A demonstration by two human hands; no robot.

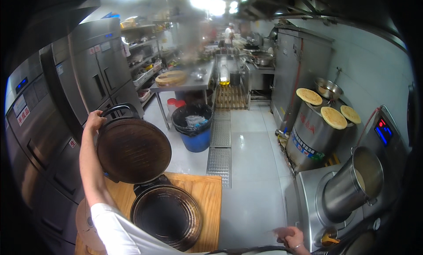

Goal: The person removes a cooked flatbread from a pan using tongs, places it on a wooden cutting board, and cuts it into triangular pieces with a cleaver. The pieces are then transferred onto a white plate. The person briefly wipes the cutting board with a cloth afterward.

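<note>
My left hand (95, 120) grips the black loop handle (120, 106) of a round electric griddle's lid. That lid (134, 151) stands raised on its hinge, its dark, worn cooking face towards me. Below it lies the griddle's round base plate (162, 212), blackened and with no food on it, on a wooden table (210, 202). My right hand (293, 237) is low at the right, apart from the griddle and near a steel counter. A blurred brownish shape shows at its fingers; whether this is a held thing or the fingers themselves is unclear.
At the right, a tall steel pot (343, 189) sits tilted-looking on a cooker (309, 189). Flatbreads (333, 118) lie on a steel drum (307, 136). A blue bin (195, 141) stands ahead beside a floor drain grate (219, 162). Steel refrigerators (89, 70) line the left. A person (229, 35) stands far back.
</note>
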